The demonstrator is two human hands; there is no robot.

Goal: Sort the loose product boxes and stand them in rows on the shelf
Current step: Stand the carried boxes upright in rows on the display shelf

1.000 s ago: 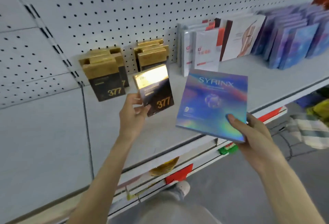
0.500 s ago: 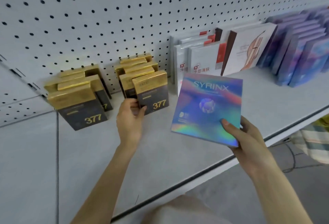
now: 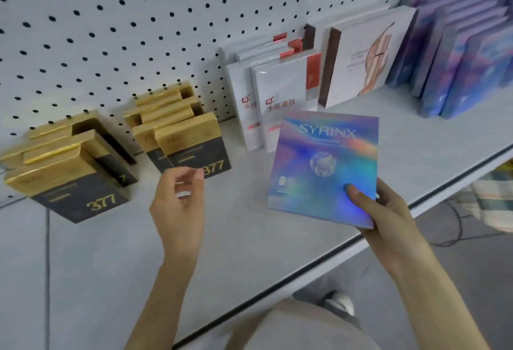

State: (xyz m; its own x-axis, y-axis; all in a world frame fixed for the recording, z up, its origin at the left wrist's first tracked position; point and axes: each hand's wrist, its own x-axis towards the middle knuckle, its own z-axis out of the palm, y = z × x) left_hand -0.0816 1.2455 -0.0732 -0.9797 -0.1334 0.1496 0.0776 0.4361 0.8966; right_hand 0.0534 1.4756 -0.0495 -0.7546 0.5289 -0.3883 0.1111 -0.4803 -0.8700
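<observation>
My right hand (image 3: 388,216) grips the lower right corner of a flat holographic blue box marked SYRINX (image 3: 322,166), held tilted above the grey shelf (image 3: 249,238). My left hand (image 3: 177,205) hovers just in front of a gold and black box marked 377 (image 3: 194,144), fingers loosely curled and holding nothing. That box stands at the front of the right-hand row of gold boxes (image 3: 163,110). A second row of gold 377 boxes (image 3: 63,166) stands further left.
White boxes with red marks (image 3: 280,94) stand against the pegboard (image 3: 138,30). To their right stand a white and brown box (image 3: 363,58) and rows of blue-purple boxes (image 3: 466,52). The shelf's front edge (image 3: 361,241) runs diagonally; floor and a checked cloth (image 3: 494,202) lie beyond it.
My left hand set the 377 box at the front of the right gold row and let go, drawing back slightly. My right hand kept the SYRINX box; the view moved closer.
</observation>
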